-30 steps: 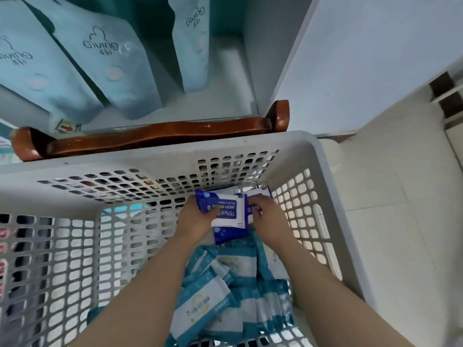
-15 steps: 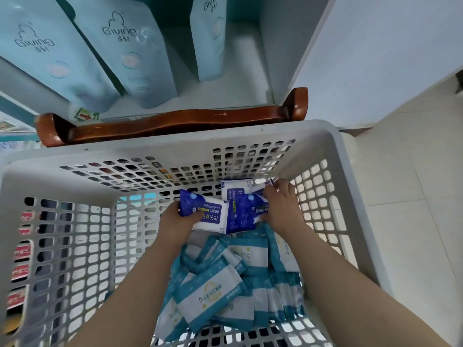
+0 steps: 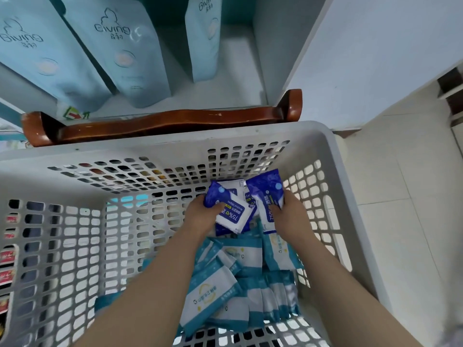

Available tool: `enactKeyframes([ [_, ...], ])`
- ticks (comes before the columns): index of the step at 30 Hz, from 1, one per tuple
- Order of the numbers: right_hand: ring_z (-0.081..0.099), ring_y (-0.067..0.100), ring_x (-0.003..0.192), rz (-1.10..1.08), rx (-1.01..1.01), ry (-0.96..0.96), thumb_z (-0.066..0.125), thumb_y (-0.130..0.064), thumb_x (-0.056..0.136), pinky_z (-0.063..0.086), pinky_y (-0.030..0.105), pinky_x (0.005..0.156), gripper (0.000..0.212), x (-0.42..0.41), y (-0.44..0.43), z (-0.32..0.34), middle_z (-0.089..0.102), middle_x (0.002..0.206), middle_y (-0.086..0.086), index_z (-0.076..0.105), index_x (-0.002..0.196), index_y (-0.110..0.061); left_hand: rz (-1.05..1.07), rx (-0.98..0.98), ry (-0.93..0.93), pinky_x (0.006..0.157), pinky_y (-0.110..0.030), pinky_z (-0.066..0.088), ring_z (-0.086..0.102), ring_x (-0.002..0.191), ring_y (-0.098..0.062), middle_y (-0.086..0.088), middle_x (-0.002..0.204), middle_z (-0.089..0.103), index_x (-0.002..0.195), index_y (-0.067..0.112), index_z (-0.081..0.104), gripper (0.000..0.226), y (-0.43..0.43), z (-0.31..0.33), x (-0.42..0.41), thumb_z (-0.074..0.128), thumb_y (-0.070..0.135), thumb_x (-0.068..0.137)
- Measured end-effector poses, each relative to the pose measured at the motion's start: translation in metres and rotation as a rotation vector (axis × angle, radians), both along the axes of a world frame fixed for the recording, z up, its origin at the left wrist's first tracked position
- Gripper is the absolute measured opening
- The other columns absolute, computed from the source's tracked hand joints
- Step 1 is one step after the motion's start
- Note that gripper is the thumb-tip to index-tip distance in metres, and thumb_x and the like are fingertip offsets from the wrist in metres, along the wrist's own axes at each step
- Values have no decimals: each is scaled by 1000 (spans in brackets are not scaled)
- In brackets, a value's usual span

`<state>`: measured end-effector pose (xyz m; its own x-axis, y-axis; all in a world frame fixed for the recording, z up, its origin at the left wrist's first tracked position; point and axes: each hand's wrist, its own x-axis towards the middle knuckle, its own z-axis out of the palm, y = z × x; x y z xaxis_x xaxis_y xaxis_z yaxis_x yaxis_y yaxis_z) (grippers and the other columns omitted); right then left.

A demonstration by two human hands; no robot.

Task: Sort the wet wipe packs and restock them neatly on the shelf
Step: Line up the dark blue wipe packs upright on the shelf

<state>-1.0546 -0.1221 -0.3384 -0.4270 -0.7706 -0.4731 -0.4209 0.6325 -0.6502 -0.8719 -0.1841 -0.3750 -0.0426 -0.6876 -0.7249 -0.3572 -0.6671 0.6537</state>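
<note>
Reaching into the white perforated basket (image 3: 175, 149), both hands at its far right corner. Grip: left hand (image 3: 201, 216) clasps one dark blue wipe pack (image 3: 231, 214), which has a white centre panel printed "75%" and lies tilted. Grip: right hand (image 3: 288, 216) clasps a second blue pack (image 3: 265, 194), stood nearly on end near the far wall (more blue-and-white packs sit between the two, count unclear). Teal-and-white packs (image 3: 225, 284) are heaped along the near right side, overlapping, with a yellow ring logo on the top one. Beyond the far rim: brown wooden rail (image 3: 162, 123), then white shelf (image 3: 238, 78) holding pale blue upright bags (image 3: 130, 58)
</note>
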Motion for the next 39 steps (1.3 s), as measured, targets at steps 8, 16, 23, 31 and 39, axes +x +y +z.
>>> enactKeyframes([
  [8,56,11,72,-107,6,-97,53,-7,91,38,23,55,7,1,1,-11,61,85,-2,55,95,-13,10,45,36,74,-31,54,63,86,-22,-10,104,66,110,6,62,31,-5,-4,-10,73,6,80],
  [16,56,20,70,-51,50,-74,56,-3,88,49,20,59,12,9,-15,-18,54,73,3,54,76,-6,203,-52,12,64,-25,53,64,77,-17,-11,103,67,98,14,59,19,-4,7,29,67,4,83],
  [23,52,36,108,145,124,104,64,-16,82,47,46,92,14,22,-29,-45,56,86,8,60,85,-2,389,12,97,55,-25,52,65,81,-18,-9,108,64,127,12,45,47,6,2,72,65,0,86],
  [31,44,23,88,288,43,103,63,-7,84,28,29,64,14,43,-31,-12,47,67,2,58,71,-5,329,-31,91,74,-35,55,67,90,-26,-12,107,69,112,10,61,28,14,19,79,68,8,86],
  [39,55,21,105,471,-230,236,64,-17,86,34,20,71,20,77,-27,80,52,121,7,71,104,-15,381,-210,75,81,-42,56,71,86,-24,-7,101,73,108,15,64,31,40,102,122,74,15,78],
])
